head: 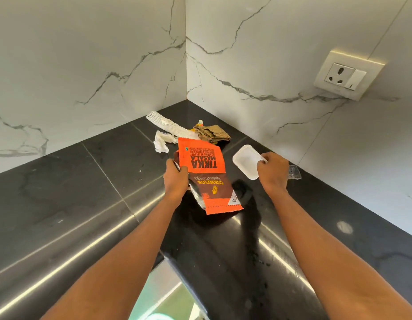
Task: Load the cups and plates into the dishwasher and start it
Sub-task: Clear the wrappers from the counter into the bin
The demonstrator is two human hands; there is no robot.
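You have a bright, evenly lit frame. Long glare streaks run across the black countertop (pixel 62 192) at lower left and lower right (reflections of overhead light). A soft shadow sits beneath the orange snack packet (pixel 207 176). Wide-angle distortion bows the marble wall (pixel 85 54) edges. Your bottom centre is blurred and greenish; the centre stays sharp.

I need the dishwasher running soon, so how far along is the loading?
Nothing looks loaded: no cups, plates or dishwasher are in view. In hand is litter clearing at the black countertop corner: the left hand grips an orange snack packet, the right hand pinches a white plastic lid. Crumpled brown paper and white netting remain. Loading and starting are all still left.
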